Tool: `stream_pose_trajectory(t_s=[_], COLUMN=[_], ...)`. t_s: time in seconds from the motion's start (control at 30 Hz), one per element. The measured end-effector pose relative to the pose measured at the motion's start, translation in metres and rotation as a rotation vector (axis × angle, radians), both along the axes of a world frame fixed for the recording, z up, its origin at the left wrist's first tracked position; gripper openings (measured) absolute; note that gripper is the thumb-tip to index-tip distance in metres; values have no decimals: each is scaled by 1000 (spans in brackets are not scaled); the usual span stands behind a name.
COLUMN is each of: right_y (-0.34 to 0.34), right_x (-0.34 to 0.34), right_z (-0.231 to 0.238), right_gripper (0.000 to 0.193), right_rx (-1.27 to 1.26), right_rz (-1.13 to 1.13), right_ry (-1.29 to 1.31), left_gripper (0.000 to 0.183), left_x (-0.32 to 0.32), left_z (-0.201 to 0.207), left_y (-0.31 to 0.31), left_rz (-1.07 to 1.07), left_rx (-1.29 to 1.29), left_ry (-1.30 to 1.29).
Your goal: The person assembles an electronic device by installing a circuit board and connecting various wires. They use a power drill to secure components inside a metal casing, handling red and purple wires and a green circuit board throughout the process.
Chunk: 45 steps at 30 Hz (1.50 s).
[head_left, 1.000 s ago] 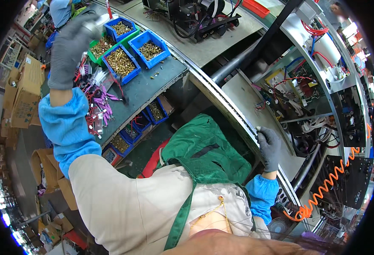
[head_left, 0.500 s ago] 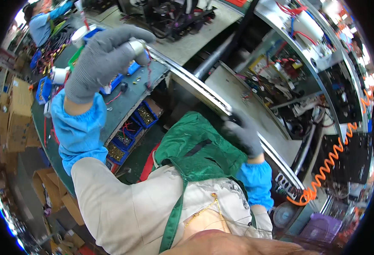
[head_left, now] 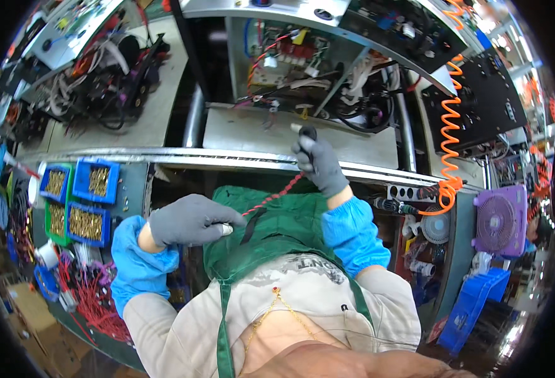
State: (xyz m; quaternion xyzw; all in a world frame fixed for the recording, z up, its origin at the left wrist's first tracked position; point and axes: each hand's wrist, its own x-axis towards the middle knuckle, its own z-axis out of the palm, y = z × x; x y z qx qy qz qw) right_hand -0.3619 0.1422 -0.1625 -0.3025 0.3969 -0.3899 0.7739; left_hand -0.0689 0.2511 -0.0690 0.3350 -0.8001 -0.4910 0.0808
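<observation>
A red twisted wire [head_left: 277,196] stretches across the front of my green apron between my two grey-gloved hands. At its lower left end, my left hand [head_left: 189,222] is closed with thumb and fingers pinched on the wire; the very end is hidden. My right hand [head_left: 323,169], farther forward over the bench rail, is closed round a small black cylindrical piece [head_left: 307,135] whose exact kind I cannot make out. The wire's other end goes up to this hand. Beyond it stands an open metal chassis [head_left: 346,79] with circuit boards and wiring inside.
Blue bins of brass-coloured terminals [head_left: 87,222] sit on the left bench, with a bundle of red wires [head_left: 104,309] nearer me. A metal rail [head_left: 239,156] crosses in front. At right hang an orange coiled hose [head_left: 450,138] and stand a purple fan [head_left: 501,220] and a blue crate [head_left: 473,309].
My view has turned right toward the open chassis. My left hand has come from over the left bench to in front of my apron, bringing the red wire to my right hand.
</observation>
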Motion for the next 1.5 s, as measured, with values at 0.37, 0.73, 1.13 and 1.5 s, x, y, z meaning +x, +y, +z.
stream_pose_trajectory(t_s=[0.37, 0.73, 1.13, 1.5], right_y=[-3, -48, -45, -60], right_x=[-41, 10, 12, 3], right_z=[70, 64, 79, 68], right_gripper=[29, 48, 33, 29], right_rx=[-617, -1126, -878, -1405], right_rz=[-264, -308, -440, -630], right_ry=[920, 1087, 703, 1337], left_gripper=[26, 29, 16, 16], left_x=[-152, -147, -132, -149], left_z=[-30, -60, -61, -74], left_y=[-160, -186, -202, -209], left_rz=[841, 933, 485, 593], left_rx=[-753, -502, -660, -80], left_ry=[308, 408, 178, 809])
